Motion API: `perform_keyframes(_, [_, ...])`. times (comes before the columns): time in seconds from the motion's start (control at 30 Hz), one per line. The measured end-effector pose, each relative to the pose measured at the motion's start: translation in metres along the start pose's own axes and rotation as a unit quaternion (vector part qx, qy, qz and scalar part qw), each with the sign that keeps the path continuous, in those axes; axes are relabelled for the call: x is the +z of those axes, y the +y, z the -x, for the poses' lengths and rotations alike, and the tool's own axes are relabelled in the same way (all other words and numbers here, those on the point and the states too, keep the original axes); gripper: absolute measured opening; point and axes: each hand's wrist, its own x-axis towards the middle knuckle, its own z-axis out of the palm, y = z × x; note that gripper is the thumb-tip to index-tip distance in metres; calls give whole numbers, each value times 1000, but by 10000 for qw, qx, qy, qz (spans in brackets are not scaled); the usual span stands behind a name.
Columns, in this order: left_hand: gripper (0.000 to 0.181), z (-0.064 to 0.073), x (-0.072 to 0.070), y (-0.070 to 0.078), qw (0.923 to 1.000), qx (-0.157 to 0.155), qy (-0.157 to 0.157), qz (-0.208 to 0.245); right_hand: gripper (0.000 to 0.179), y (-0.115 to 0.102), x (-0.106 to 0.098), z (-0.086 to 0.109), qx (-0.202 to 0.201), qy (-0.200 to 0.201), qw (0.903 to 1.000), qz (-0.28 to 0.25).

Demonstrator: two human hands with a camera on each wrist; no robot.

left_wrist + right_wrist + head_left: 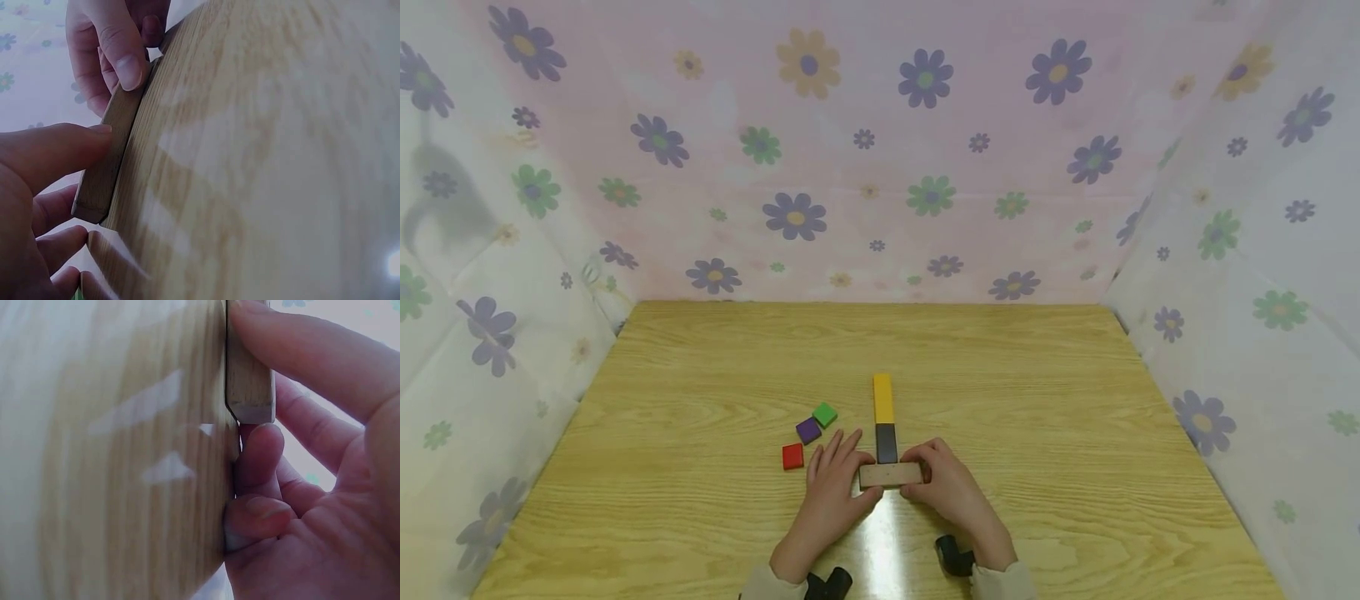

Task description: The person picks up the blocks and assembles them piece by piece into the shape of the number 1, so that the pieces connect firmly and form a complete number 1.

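A plain wooden block (891, 475) lies crosswise on the table between both hands. My left hand (832, 492) pinches its left end between thumb and index finger, the other fingers spread out toward the back. At the right end, my right hand (951, 486) grips the same block with its thumb on the near side and index finger on the far side. Directly behind the block's middle is a black block (886, 443), and a yellow block (883, 398) continues that line away from me. In the left wrist view the wooden block (103, 169) lies flat along the tabletop.
Left of the line lie a green square piece (825, 415), a purple one (808, 431) and a red one (793, 457), the red close to my left fingers. The wood-grain table (1037, 375) is bounded by flowered cloth (865, 167) at the back and sides.
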Motion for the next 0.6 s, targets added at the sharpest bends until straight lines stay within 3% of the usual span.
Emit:
perform_keyframes(0.3, [33, 1, 0, 0, 10000, -29, -70, 4, 35, -2, -1, 1, 21, -16, 10000, 40])
perform_keyframes(0.6, [36, 2, -3, -3, 9988, -50, 7, 487, 38, -3, 2, 3, -150, 51, 9999, 54])
